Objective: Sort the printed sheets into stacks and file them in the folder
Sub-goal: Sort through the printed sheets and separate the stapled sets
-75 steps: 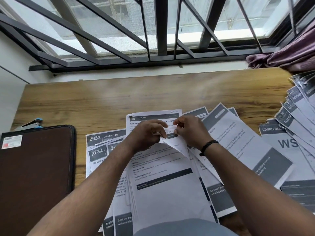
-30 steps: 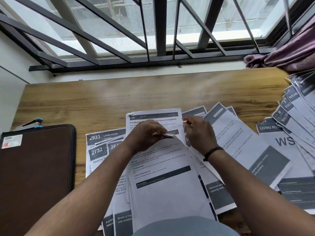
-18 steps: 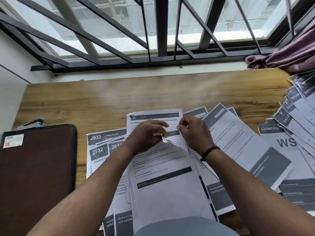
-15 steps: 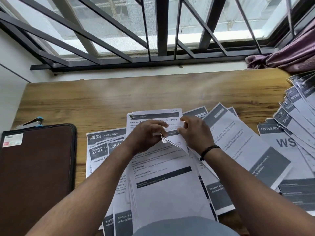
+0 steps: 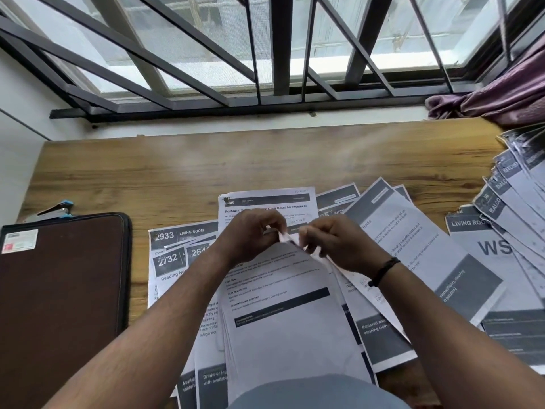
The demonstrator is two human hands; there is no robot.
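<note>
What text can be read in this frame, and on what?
"2933 LIVING ROOM": grey-headed printed sheet at left.
"2732": sheet below it.
"Chair Reset Arrangement": white top sheet behind the hands.
"LIVING ROOM", "WS": right-hand sheet.
Body text and brown folder's sticker: too small to read.

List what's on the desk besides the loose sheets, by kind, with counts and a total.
Folder: 1
Stapler: 1
Purple cloth: 1
Hands, both pinching one sheet corner: 2
Total: 5
</note>
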